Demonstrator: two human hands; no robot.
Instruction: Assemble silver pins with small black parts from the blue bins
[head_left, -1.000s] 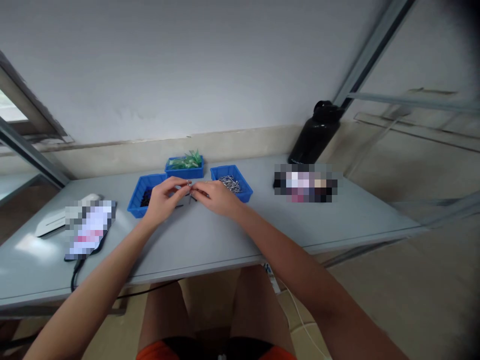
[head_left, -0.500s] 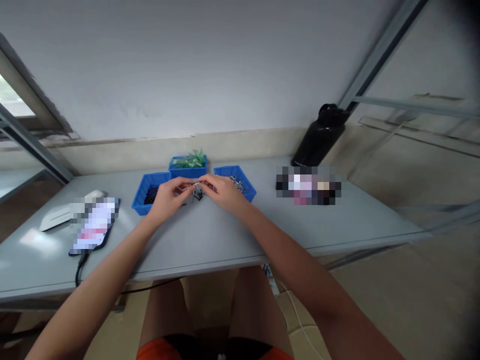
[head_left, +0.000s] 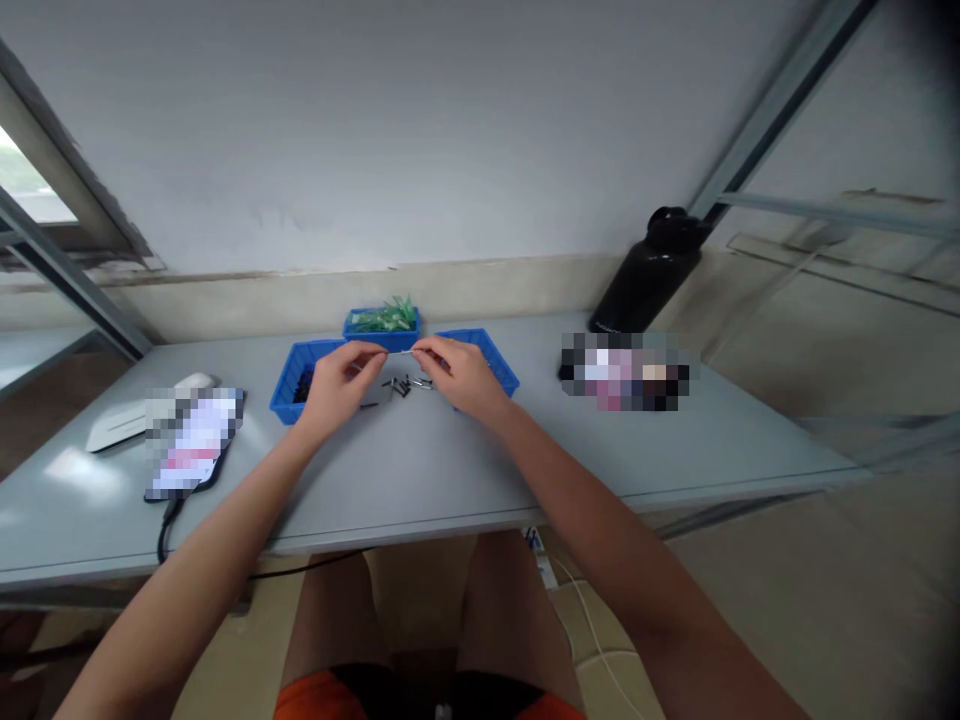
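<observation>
Over the grey table [head_left: 420, 470], a thin pale rod-like piece [head_left: 401, 352] spans the gap between my two hands. My left hand [head_left: 341, 385] pinches its left end with the fingertips. Its right end sits between the thumb and fingers of my right hand [head_left: 466, 378]. The piece is too small to name more exactly. Just below my fingers lie several small dark and silvery metal parts [head_left: 405, 386], which look like screws or pins. A blue bin [head_left: 283, 408] with dark small parts is partly behind my left hand. Another blue bin [head_left: 499, 365] is partly hidden by my right hand.
A smaller blue bin [head_left: 375, 338] with green-and-clear plastic bits [head_left: 386, 317] stands by the wall. To the left lie a phone [head_left: 199, 440] on a cable and a white device [head_left: 116, 428]. At right are a black bottle [head_left: 645, 275] and a blurred-out item [head_left: 622, 372].
My hands have moved slightly apart and a little away from me, so the thin piece shows more between them. More of the loose parts below is visible. The view has shifted slightly.
</observation>
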